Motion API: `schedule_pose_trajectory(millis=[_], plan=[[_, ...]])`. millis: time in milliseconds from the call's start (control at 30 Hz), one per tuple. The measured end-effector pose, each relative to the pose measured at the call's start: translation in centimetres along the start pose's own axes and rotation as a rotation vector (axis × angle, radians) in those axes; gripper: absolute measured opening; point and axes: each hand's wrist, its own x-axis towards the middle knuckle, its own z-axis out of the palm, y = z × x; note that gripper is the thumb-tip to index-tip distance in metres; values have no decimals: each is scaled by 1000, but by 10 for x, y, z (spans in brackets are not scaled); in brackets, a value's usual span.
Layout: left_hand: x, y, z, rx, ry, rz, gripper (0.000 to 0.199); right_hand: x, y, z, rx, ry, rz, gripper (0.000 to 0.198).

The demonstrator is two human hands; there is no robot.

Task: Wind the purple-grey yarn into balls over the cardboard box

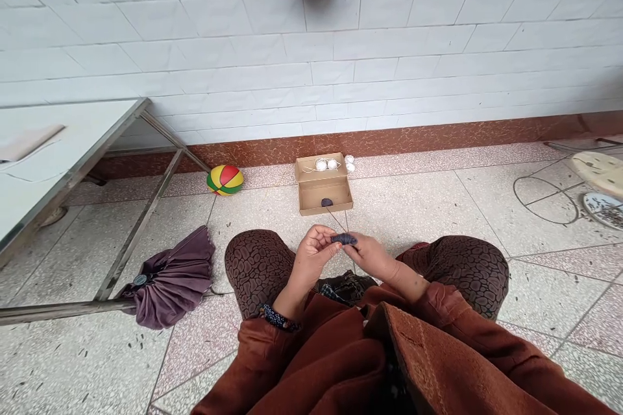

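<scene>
Between my two hands, above my lap, is a small dark roll of wound yarn [344, 238]. My right hand [374, 256] is closed around its right end. At its left end, my left hand [311, 253] pinches with thumb and fingers. A dark strand [335, 217] runs from the roll toward a dark yarn ball [326, 202] in an open cardboard box [324, 211] on the floor. White yarn balls [326, 165] lie on the box's raised lid side, and two more white balls [350, 163] sit just beside it. Whether a hook or needle is in my fingers is too small to tell.
A metal-framed table [73, 162] stands at the left with a folded purple umbrella [178, 275] by its lower bar. A colourful ball [225, 180] rests near the tiled wall [272, 65]. At right are a wire stand [545, 200] and a stool top [601, 172].
</scene>
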Motion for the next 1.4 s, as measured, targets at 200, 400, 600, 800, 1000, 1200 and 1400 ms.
schedule_pose_trajectory(millis=[200, 400, 600, 800, 1000, 1200, 1400], plan=[[9, -7, -16, 256, 166, 79, 20, -4, -22, -5, -145, -174, -211, 22], [6, -4, -12, 323, 29, 64, 24, 22, -23, -40, -96, -6, -215, 25], [-2, 11, -1, 47, -95, 2, 33, 34, -3, -29, 101, 54, -16, 21], [4, 6, -9, -7, 126, 33, 32, 8, -6, 3, 116, -51, 47, 20], [8, -2, -17, 259, 185, 99, 25, 3, -23, -11, -23, -169, -175, 21], [2, -1, -10, 366, -8, 136, 35, 26, -19, -34, -31, -3, -159, 22], [-3, 10, 0, 42, -77, 36, 42, 25, 1, -19, 155, 63, 41, 21]])
